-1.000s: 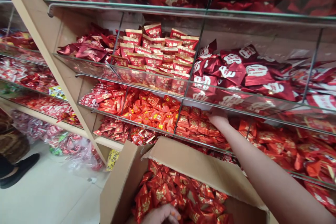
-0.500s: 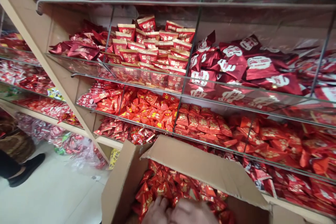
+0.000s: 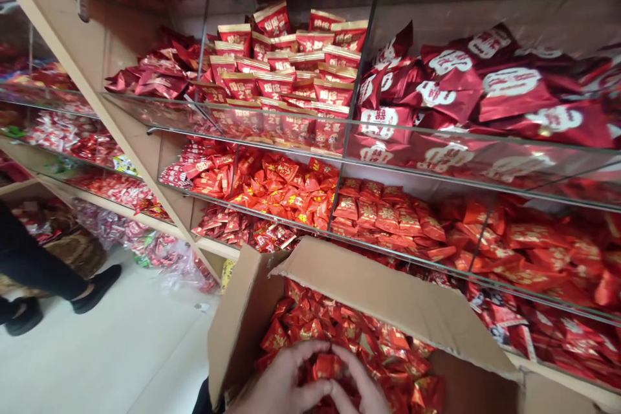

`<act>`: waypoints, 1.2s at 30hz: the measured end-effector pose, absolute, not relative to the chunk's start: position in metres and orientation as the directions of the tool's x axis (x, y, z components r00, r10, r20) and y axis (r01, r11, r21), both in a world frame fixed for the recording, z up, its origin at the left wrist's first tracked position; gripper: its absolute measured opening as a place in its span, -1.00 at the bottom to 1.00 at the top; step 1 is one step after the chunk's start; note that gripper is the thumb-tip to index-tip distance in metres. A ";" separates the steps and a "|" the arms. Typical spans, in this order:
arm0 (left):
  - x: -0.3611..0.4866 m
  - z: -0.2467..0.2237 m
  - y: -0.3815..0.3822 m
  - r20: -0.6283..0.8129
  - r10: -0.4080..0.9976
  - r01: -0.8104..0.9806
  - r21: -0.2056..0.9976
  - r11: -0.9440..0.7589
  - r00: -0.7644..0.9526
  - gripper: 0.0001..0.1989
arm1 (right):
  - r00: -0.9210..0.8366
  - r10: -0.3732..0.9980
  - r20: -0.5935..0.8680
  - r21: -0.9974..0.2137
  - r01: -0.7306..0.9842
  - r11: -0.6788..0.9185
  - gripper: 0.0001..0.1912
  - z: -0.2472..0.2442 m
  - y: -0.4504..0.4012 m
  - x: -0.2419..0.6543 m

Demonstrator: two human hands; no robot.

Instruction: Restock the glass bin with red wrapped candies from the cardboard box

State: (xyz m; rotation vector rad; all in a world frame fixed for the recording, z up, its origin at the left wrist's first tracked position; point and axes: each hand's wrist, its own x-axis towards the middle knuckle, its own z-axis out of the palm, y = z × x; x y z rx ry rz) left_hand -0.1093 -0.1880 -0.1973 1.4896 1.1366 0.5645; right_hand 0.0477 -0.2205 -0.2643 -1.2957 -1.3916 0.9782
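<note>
An open cardboard box (image 3: 398,301) full of small red candy packets (image 3: 334,314) stands at the bottom centre. Both of my hands are over the packets inside it, fingertips close together. My left hand (image 3: 291,378) curves around the left side of some red packets (image 3: 327,367), its thumb below them. From the right, my right hand (image 3: 358,385) closes around the same packets. The packets sit between the two hands; how many there are is partly hidden by the fingers.
Behind the box rise glass-edged shelves (image 3: 272,142) with red and maroon packets in divided compartments. A wooden upright (image 3: 116,136) divides them at left. Plastic bags (image 3: 160,249) lie on the floor (image 3: 140,336). A person's dark shoe (image 3: 97,288) shows at left.
My hands have risen slightly from among the packets, with red packets now visible between them. The view has shifted, and the person's legs at left show more.
</note>
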 end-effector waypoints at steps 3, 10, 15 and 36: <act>-0.098 -0.168 -0.188 -0.225 0.905 0.026 0.972 0.231 0.361 -0.66 | 0.038 0.998 -0.056 -0.987 -0.153 -0.050 -0.49 -0.230 -0.219 0.040; -0.087 -0.124 -0.182 -0.283 0.932 -0.354 0.868 0.349 0.227 -0.63 | -0.058 0.994 -0.095 -0.995 0.016 -0.094 -0.79 -0.160 -0.211 0.058; -0.089 -0.126 -0.175 -0.289 0.928 -0.455 0.811 0.367 0.233 -0.86 | -0.061 0.994 -0.090 -0.996 0.014 -0.090 -0.79 -0.151 -0.209 0.062; -0.073 -0.113 -0.181 -0.199 0.933 -0.675 0.648 0.355 0.299 -0.63 | 0.073 0.864 0.498 -0.768 0.500 0.400 -0.72 -0.146 -0.221 0.068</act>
